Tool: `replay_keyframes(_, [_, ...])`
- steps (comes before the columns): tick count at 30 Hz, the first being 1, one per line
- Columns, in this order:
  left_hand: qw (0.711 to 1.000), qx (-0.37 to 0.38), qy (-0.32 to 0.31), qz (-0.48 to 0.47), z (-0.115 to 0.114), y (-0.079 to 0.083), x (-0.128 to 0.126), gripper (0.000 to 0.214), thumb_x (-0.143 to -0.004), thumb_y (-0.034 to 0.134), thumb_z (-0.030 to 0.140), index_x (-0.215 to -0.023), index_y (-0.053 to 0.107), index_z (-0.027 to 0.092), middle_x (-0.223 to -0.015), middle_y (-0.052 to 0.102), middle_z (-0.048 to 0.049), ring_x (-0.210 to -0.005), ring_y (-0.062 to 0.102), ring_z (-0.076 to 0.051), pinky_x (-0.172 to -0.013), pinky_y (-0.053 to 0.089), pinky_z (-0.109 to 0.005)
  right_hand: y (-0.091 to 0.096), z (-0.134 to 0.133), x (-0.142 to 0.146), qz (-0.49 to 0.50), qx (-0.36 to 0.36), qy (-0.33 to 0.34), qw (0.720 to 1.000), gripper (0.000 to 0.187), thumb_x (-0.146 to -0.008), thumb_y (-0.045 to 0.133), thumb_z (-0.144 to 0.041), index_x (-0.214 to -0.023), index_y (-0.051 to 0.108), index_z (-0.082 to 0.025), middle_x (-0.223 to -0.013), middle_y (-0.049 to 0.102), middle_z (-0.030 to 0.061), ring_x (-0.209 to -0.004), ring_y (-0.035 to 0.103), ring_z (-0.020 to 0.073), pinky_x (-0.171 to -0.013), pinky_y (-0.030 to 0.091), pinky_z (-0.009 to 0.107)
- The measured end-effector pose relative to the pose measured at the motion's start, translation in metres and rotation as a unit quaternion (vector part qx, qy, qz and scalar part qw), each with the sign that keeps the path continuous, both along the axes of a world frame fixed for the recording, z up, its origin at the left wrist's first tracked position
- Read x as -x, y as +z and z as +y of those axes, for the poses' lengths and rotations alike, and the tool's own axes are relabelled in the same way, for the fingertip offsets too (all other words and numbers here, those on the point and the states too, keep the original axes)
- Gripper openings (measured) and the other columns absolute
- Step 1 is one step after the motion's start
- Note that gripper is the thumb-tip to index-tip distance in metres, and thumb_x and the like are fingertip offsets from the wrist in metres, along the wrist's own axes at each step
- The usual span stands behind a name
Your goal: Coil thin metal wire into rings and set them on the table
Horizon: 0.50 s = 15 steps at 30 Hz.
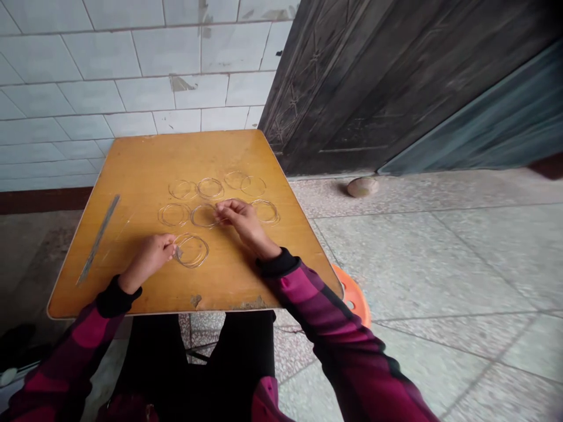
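My left hand (pixel 155 256) is closed at the left edge of a thin wire ring (pixel 207 253) near the front of the table, its fingertips pinching the wire. My right hand (pixel 241 220) pinches the right side of another coiled wire ring (pixel 192 218), which lies just behind the first; the fingers cover part of that rim. Around the hands, several more wire rings rest on the wood, among them a dark one (pixel 210 197) at the back, a fainter one (pixel 159 218) to the left and one (pixel 277 212) right of my right hand.
The rings lie on a wooden table (pixel 145 158). A bundle of straight grey wires (pixel 100 237) lies along its left side. A white tiled wall (pixel 167 53) stands behind. To the right are a dark door (pixel 334 111), a roundish stone-like object (pixel 363 187) and an orange stool (pixel 358 299).
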<state>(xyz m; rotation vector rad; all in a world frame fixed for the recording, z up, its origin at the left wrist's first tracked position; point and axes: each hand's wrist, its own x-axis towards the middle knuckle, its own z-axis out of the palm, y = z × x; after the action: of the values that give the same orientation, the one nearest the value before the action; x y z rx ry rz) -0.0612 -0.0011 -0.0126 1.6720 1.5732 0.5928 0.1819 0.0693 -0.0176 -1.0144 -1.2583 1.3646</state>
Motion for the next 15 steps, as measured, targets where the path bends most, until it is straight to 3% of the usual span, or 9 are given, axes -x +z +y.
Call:
replay_keyframes(5, [0.993, -0.051, -0.002, 0.106, -0.004, 0.005, -0.003, 0.012, -0.077, 0.060, 0.020, -0.065, 0.058, 0.021, -0.055, 0.058, 0.0000, -0.059, 0.055, -0.017, -0.060, 0.035, -0.027, 0.000, 0.001, -0.001, -0.001, -0.013, -0.001, 1.000, 0.029, -0.074, 0.071, -0.046, -0.079, 0.065, -0.018, -0.068, 0.066, 0.0001, -0.059, 0.057, 0.0113, -0.059, 0.044, 0.026])
replay_keyframes(9, [0.984, -0.106, 0.016, 0.141, -0.009, 0.007, -0.004, 0.004, -0.079, 0.063, 0.021, -0.075, 0.064, 0.022, -0.067, 0.064, -0.0043, -0.074, 0.061, -0.022, -0.067, 0.038, -0.028, -0.001, 0.001, -0.002, -0.005, -0.027, -0.002, 1.000, 0.027, -0.075, 0.070, -0.044, -0.077, 0.065, -0.017, -0.068, 0.066, 0.0008, -0.059, 0.055, 0.0112, -0.060, 0.044, 0.026])
replay_keyframes(15, [0.939, -0.132, 0.077, 0.309, -0.009, 0.022, 0.034, 0.013, -0.083, 0.057, 0.019, -0.086, 0.069, 0.021, -0.090, 0.068, -0.0096, -0.090, 0.061, -0.025, -0.076, 0.043, -0.032, -0.004, 0.002, -0.003, -0.011, -0.030, -0.018, 0.999, 0.024, -0.073, 0.071, -0.041, -0.078, 0.065, -0.018, -0.067, 0.065, 0.0004, -0.058, 0.055, 0.0120, -0.059, 0.044, 0.027])
